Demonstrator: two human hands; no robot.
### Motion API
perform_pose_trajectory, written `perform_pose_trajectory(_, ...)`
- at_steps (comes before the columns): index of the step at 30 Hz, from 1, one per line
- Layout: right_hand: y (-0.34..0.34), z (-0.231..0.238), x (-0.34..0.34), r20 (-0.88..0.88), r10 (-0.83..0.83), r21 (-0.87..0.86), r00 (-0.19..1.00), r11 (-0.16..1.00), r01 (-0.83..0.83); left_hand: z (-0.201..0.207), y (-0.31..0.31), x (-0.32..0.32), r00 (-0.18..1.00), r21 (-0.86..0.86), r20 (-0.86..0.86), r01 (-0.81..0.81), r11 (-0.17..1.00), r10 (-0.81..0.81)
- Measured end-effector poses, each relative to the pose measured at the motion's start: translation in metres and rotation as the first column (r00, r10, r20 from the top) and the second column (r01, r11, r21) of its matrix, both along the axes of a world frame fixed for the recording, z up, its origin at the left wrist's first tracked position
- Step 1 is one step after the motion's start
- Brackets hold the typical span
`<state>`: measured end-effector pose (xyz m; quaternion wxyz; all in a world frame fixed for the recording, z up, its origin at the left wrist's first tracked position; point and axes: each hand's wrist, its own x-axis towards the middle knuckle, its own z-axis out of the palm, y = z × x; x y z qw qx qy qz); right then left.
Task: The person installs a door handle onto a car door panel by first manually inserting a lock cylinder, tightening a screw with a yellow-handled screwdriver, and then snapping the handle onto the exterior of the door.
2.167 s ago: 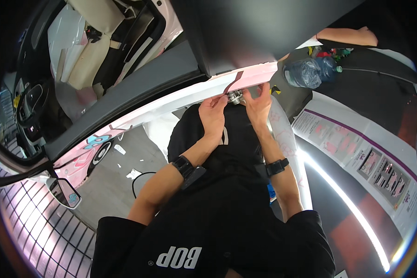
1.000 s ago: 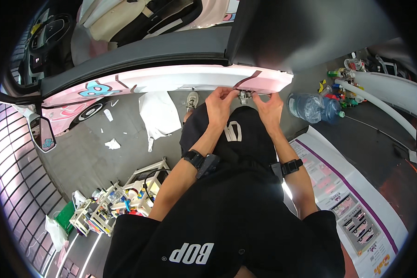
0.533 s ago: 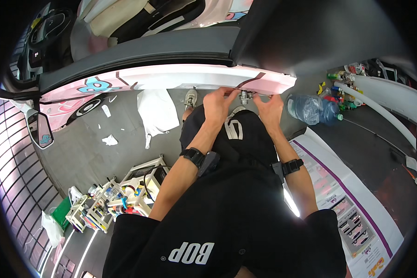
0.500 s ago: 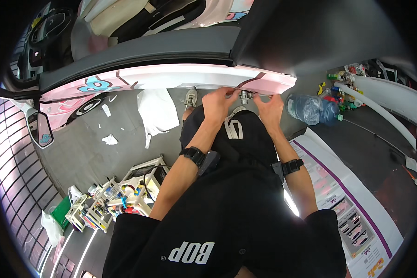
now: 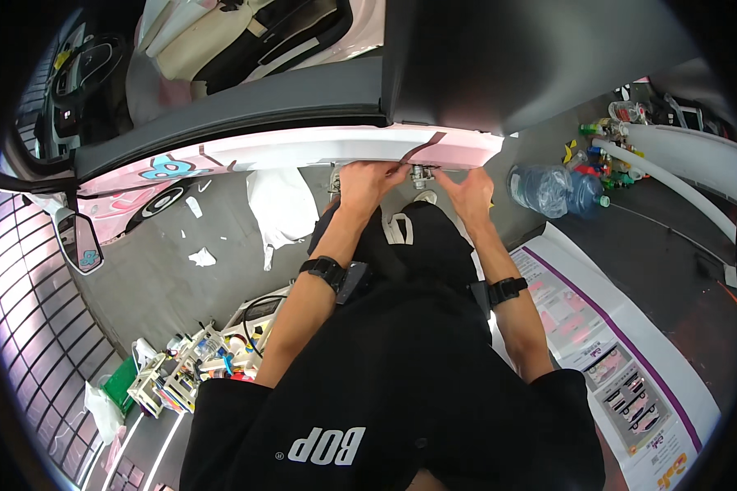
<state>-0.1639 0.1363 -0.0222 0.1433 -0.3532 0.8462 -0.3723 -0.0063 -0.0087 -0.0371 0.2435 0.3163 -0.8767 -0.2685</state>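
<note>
In front of me stands a car door (image 5: 327, 147) with pink and white patterned film over its outer skin. A small silvery metal fitting (image 5: 420, 176) sticks out below the door's outer face, between my hands. Just left of it, my left hand (image 5: 367, 186) is closed in a pinch against the film-covered face. My right hand (image 5: 469, 196) is on the other side, its fingers bent and its thumb and fingertip close to the fitting. Whatever either set of fingertips grips is too small or hidden. Each wrist wears a black strap with a small box.
White backing sheet (image 5: 278, 209) and scraps lie on the floor at left. A tool cart (image 5: 213, 352) stands at lower left. To the right are a large water bottle (image 5: 540, 190), a printed poster (image 5: 630, 352) and a pale curved panel (image 5: 696, 155). A mirror (image 5: 86, 245) juts out at far left.
The view has shifted slightly, so the door's right end and both hands appear further left. My hands stay on either side of the metal fitting. The right hand has turned slightly.
</note>
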Motion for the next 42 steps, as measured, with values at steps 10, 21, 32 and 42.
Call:
perform_pose_trajectory(10, -0.003, -0.003, 0.002, -0.056, -0.026, 0.049, 0.998, 0.998, 0.029, 0.004, -0.006, -0.008, 0.997, -0.151, 0.021, 0.074, 0.986, -0.071)
perform_pose_trajectory(21, -0.006, -0.005, -0.002, -0.110, -0.033, 0.064, 0.993, 0.997, 0.040, 0.008, -0.010, -0.018, 0.992, -0.232, 0.077, 0.116, 0.966, -0.101)
perform_pose_trajectory(32, -0.003, -0.004, -0.004, -0.104, -0.005, 0.028, 0.995, 1.000, 0.008, 0.018, -0.019, -0.009, 0.977, -0.086, 0.032, 0.213, 0.973, -0.211)
perform_pose_trajectory(42, 0.005, -0.020, 0.010, -0.126, -0.075, -0.022, 0.989, 0.997, 0.073, 0.018, -0.019, 0.010, 0.922, 0.412, 0.119, 0.291, 0.863, -0.367)
